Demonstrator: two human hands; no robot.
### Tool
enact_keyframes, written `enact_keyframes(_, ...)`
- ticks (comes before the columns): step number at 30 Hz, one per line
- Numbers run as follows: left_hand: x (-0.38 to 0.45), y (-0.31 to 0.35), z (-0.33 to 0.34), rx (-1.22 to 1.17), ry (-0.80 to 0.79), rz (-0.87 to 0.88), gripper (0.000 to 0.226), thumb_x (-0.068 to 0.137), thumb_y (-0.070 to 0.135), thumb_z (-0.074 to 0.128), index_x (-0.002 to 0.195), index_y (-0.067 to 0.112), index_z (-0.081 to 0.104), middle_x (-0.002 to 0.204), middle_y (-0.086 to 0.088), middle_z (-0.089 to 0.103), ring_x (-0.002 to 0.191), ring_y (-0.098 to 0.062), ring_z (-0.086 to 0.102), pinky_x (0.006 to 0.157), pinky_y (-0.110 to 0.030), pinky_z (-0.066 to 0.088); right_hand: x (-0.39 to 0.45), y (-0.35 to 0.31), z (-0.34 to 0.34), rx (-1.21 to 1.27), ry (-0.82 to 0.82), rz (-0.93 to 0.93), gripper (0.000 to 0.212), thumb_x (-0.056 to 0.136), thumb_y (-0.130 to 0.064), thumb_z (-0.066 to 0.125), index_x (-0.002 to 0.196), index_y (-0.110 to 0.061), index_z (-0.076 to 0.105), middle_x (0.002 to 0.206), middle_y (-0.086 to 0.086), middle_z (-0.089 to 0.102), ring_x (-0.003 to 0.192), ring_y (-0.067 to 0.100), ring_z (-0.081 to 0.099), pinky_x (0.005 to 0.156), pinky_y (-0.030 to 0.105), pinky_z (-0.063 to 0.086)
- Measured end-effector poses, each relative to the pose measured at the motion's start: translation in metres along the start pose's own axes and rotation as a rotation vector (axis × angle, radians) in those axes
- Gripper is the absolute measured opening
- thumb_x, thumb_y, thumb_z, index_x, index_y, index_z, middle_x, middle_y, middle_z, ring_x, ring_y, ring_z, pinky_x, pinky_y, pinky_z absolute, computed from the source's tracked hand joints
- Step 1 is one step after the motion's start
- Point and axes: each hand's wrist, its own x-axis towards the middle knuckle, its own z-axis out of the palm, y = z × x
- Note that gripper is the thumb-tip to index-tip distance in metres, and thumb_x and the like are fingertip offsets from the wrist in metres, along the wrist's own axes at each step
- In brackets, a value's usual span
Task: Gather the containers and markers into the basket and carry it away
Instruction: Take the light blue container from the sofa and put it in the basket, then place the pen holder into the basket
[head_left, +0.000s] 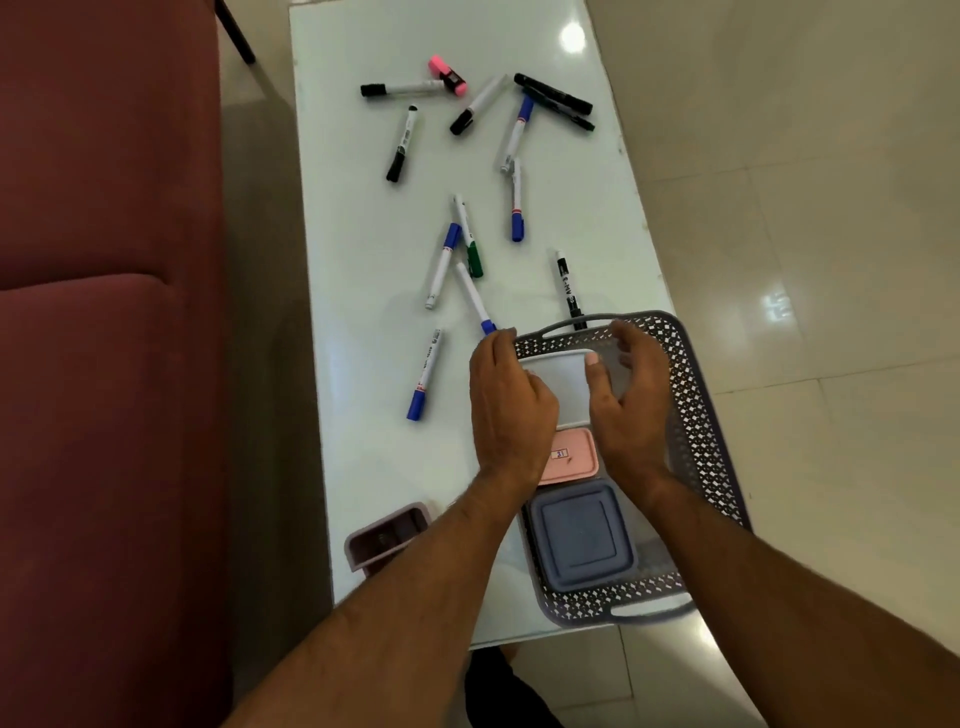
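A grey perforated basket (691, 415) stands at the near right of the white table (363, 249). Inside it lie a grey-blue lidded container (579, 538), a pink one (574, 457) and a white container (563, 387). My left hand (511, 400) grips the white container's left side. My right hand (631, 395) is at its right side with the thumb on its top and the fingers spread. A mauve open container (387, 535) sits on the table left of the basket. Several markers (470, 239) lie scattered across the table, one blue-capped marker (426, 376) near my left hand.
A dark red sofa (104, 338) runs along the table's left side. Tiled floor (831, 234) lies to the right. A pink highlighter (448, 75) lies among the far markers. A black marker (569, 288) lies just beyond the basket's far handle.
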Motion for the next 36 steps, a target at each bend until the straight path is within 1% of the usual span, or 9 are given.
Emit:
enact_keyframes(3,0.005,-0.009,-0.023,-0.020,0.040,-0.034,0.048,0.097,0.003,0.054,0.144,0.011,0.050,0.148,-0.005,0.053,0.143,-0.019,0.045,0.121,-0.029,0.038,-0.008,-0.019,0.015,0.033,-0.084,-0.075,0.042,0.097,-0.026,0.061,0.137,-0.015,0.055,0.134,0.003,0.058,0.127,0.020,0.054,0.107,0.047,0.047)
enact_keyframes(6,0.009,-0.029,-0.055,-0.024,0.072,-0.095,0.048,0.098,0.006,0.056,0.145,0.014,0.049,0.149,-0.002,0.050,0.143,-0.018,0.046,0.121,-0.031,0.039,-0.026,-0.036,0.035,0.076,-0.162,-0.041,0.043,0.097,-0.030,0.060,0.136,-0.014,0.057,0.131,0.004,0.060,0.124,0.022,0.056,0.107,0.049,0.047)
enact_keyframes(9,0.005,-0.056,-0.089,0.014,0.087,-0.187,0.047,0.101,0.012,0.057,0.147,0.017,0.047,0.152,0.000,0.048,0.141,-0.016,0.046,0.112,-0.016,0.033,-0.048,-0.051,0.052,0.118,-0.225,0.005,0.043,0.095,-0.031,0.060,0.135,-0.014,0.058,0.129,0.003,0.062,0.120,0.021,0.058,0.106,0.047,0.048)
enact_keyframes(11,0.000,-0.074,-0.108,0.047,0.096,-0.253,0.047,0.102,0.015,0.058,0.148,0.017,0.047,0.154,0.000,0.047,0.143,-0.017,0.046,0.106,-0.013,0.027,-0.063,-0.059,0.061,0.143,-0.272,0.056,0.043,0.096,-0.028,0.062,0.137,-0.016,0.057,0.131,0.001,0.061,0.121,0.016,0.058,0.106,0.043,0.050)
enact_keyframes(18,-0.042,-0.127,-0.142,-0.049,0.098,-0.495,0.048,0.104,0.023,0.057,0.150,0.017,0.046,0.156,-0.002,0.047,0.143,-0.022,0.047,0.114,-0.032,0.040,-0.114,-0.066,0.084,0.118,-0.466,0.213,0.043,0.098,-0.032,0.065,0.140,-0.026,0.055,0.135,-0.007,0.059,0.121,0.012,0.058,0.108,0.039,0.049)
enact_keyframes(23,-0.076,-0.149,-0.141,-0.137,0.053,-0.649,0.047,0.106,0.029,0.053,0.150,0.017,0.046,0.154,-0.001,0.048,0.140,-0.021,0.050,0.098,-0.024,0.036,-0.145,-0.055,0.088,0.054,-0.563,0.278,0.046,0.100,-0.036,0.062,0.144,-0.029,0.052,0.144,-0.007,0.055,0.126,0.011,0.056,0.111,0.043,0.048)
enact_keyframes(29,-0.098,-0.161,-0.120,-0.253,-0.008,-0.706,0.046,0.107,0.039,0.048,0.149,0.021,0.047,0.150,0.001,0.051,0.133,-0.020,0.056,0.100,-0.031,0.049,-0.173,-0.039,0.093,-0.022,-0.679,0.378,0.052,0.099,-0.046,0.055,0.149,-0.032,0.045,0.151,-0.008,0.048,0.135,0.012,0.049,0.116,0.046,0.043)
enact_keyframes(33,-0.101,-0.162,-0.112,-0.287,0.000,-0.730,0.044,0.109,0.040,0.043,0.147,0.018,0.048,0.147,-0.001,0.053,0.128,-0.021,0.057,0.104,-0.032,0.050,-0.181,-0.036,0.101,-0.060,-0.702,0.389,0.047,0.103,-0.036,0.054,0.148,-0.026,0.046,0.148,-0.002,0.051,0.136,0.017,0.048,0.117,0.046,0.041)
enact_keyframes(36,-0.100,-0.163,-0.108,-0.291,0.028,-0.729,0.040,0.109,0.040,0.042,0.140,0.018,0.053,0.140,-0.003,0.057,0.123,-0.022,0.060,0.106,-0.043,0.054,-0.180,-0.035,0.106,-0.067,-0.690,0.375,0.044,0.103,-0.033,0.054,0.146,-0.022,0.049,0.145,0.000,0.054,0.134,0.019,0.050,0.115,0.048,0.042)
